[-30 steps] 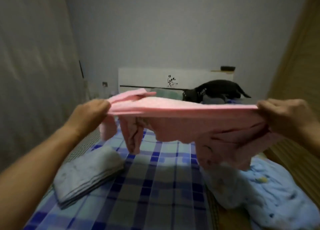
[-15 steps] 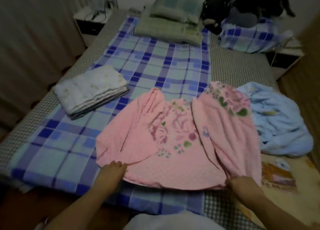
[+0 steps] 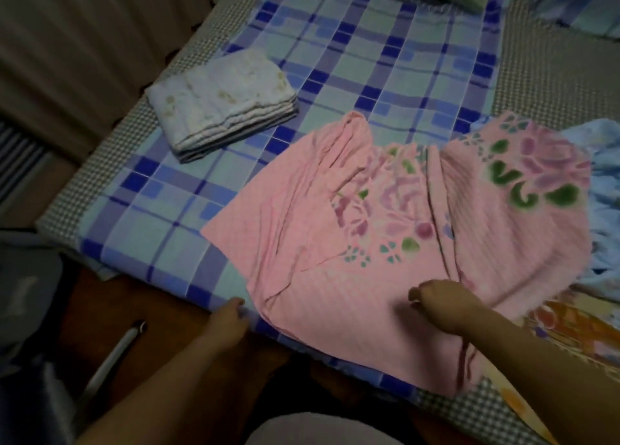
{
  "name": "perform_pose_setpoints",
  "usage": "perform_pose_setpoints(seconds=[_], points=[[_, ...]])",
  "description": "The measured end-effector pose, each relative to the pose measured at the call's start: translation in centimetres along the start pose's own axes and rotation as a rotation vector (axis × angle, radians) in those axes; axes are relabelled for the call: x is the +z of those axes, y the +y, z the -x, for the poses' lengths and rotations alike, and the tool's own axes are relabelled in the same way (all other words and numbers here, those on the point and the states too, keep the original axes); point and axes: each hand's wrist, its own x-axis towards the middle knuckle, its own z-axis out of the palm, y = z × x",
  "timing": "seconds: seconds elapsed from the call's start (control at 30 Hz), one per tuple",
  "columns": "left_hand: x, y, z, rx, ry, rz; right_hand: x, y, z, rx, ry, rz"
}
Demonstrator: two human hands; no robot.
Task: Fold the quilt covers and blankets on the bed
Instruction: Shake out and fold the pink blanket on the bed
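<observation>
At the far left, a curtain (image 3: 77,41) hangs beside the bed (image 3: 543,75), whose checked mattress edge frames a blue plaid sheet (image 3: 369,58). On the sheet's left part lies a folded white blanket (image 3: 221,98), a neat stack with its layered edges facing the near side. Near the bed's front edge the left hand (image 3: 228,317) rests at the near-left corner of the pink blanket (image 3: 352,270); its fingers are curled toward the fabric edge, but whether they pinch it cannot be told. The pink blanket lies spread and rumpled on the sheet, its long axis running left to right across the bed, its near edge draping over the front edge and two loose flaps pointing toward the headboard end, floral print showing in the middle and right. The right hand (image 3: 439,303) sits on top of the blanket's near middle, fingers bunched closed, seemingly gathering cloth. Just right of the pink blanket, touching it, lies a crumpled light-blue blanket (image 3: 604,182).
</observation>
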Motion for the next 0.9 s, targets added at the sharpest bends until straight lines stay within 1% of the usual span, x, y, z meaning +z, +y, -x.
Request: perform_pose_setpoints(seconds=[0.03,0.13,0.2,0.23,0.3,0.33,0.37,0.4,0.43,0.47,0.5,0.57,0.63,0.7,0.77,0.83,0.9], points=[[-1.2,0.1,-2.1,-0.079,0.037,0.058,-0.4,-1.0,-2.3,0.020,-0.001,-0.053],[-3.8,-1.6,-10.4,-0.205,0.146,0.236,-0.5,-4.3,-10.4,0.078,-0.009,-0.278],[-4.3,-2.7,-15.7,-0.307,0.166,0.371,0.6,-5.9,-16.0,0.167,0.021,-0.441],[-4.2,-3.7,-18.5,-0.367,0.193,0.489,1.1,-6.5,-18.6,0.241,0.043,-0.510],[-4.7,-3.5,-21.9,-0.454,0.310,0.765,2.8,-7.0,-22.8,0.425,0.078,-0.671],[-4.9,-3.6,-23.7,-0.471,0.362,0.892,3.7,-7.0,-24.4,0.502,0.107,-0.759],[-5.2,-3.2,-24.8,-0.457,0.401,0.982,4.5,-7.1,-25.6,0.551,0.134,-0.838],[-5.1,-3.6,-26.5,-0.422,0.416,1.071,5.2,-7.1,-26.5,0.571,0.156,-0.923],[-5.8,-2.3,-26.5,-0.422,0.438,1.131,5.6,-7.0,-27.1,0.580,0.177,-0.996],[-6.5,-1.2,-25.9,-0.444,0.449,1.156,5.6,-6.9,-27.3,0.590,0.204,-1.051],[-7.4,0.3,-24.5,-0.431,0.494,1.153,4.9,-7.0,-26.7,0.603,0.246,-1.083],[-9.3,3.2,-19.8,-0.293,0.598,1.070,2.3,-7.1,-24.2,0.622,0.347,-1.128],[-11.2,6.5,-13.1,-0.066,0.626,0.947,-1.3,-7.3,-20.1,0.583,0.399,-1.169],[-12.3,10.4,-6.4,0.149,0.534,0.765,-5.2,-7.3,-15.2,0.464,0.397,-1.149],[-11.4,14.0,-1.7,0.304,0.319,0.660,-9.0,-7.4,-10.6,0.377,0.389,-1.144],[-8.4,17.3,1.3,0.421,0.121,0.609,-11.8,-7.7,-7.5,0.312,0.412,-1.173],[-4.8,19.6,3.1,0.451,-0.003,0.635,-13.1,-8.2,-5.9,0.286,0.419,-1.120]])
